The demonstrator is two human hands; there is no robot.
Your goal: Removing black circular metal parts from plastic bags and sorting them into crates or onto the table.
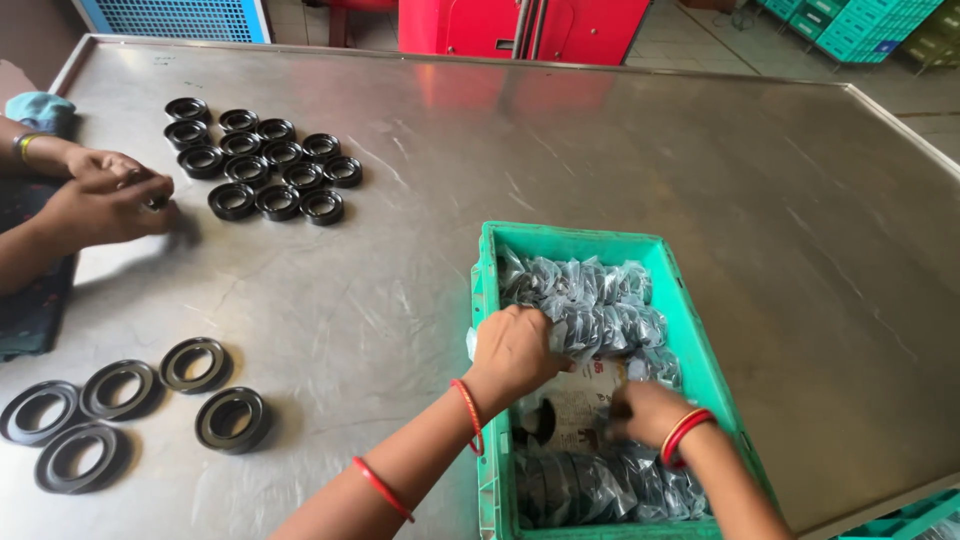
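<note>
Steel table [560, 160], head view looking down. Green crate [690, 330] sits at the near right edge, packed with small clear bags [590, 300] of dark rings; too many and too crumpled to count.

Left hand [515, 350] reaches over the crate's left wall, fingers curled together onto a bag in the upper heap. Right hand [648, 412] is lower in the crate, fingers bent down among the bags at a printed sheet [580, 405]; cannot tell what they pinch, tips hidden. Red bangles on both arms.

Loose black seals on the table:
- Near left: 5 large flat seals [125, 390], lying apart or just touching, well left of the crate.
- Far left: 13 smaller seals [262, 160] in tight rows, touching each other.

A co-worker's 2 hands [105, 195] work at the far left edge, closed together on something small and dark, just beside the small-seal cluster.

Between crate and seal groups the table is bare scratched steel. Beyond the table: a red machine [520, 25], a blue grille [175, 18], and stacked green crates [850, 25] top right.
</note>
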